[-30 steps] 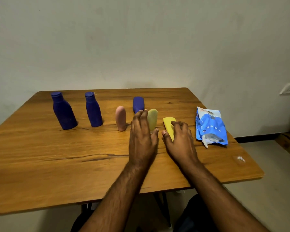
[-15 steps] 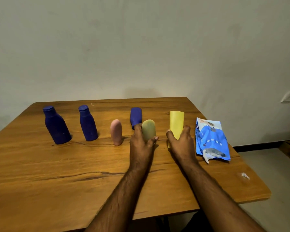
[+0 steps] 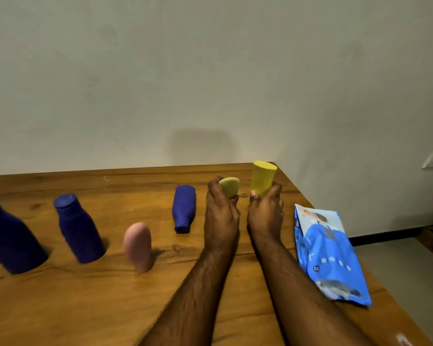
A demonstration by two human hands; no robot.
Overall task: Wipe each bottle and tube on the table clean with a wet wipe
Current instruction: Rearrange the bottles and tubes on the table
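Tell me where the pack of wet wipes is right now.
In the head view the wipes pack lies flat near the table's right edge, just right of the right hand holding the yellow tube.

Six containers and one wipe pack on the wooden table. Far-left dark blue bottle (image 3: 9,240) upright, partly cut by the frame edge. Second dark blue bottle (image 3: 79,229) upright beside it. Pink tube (image 3: 138,247) stands on end, nearer the front. Small dark blue bottle (image 3: 184,208) lies on its side, cap toward the viewer. Olive-green tube (image 3: 229,187) and yellow tube (image 3: 263,177) held upright. Blue wet-wipe pack (image 3: 328,255) lies flat at right.
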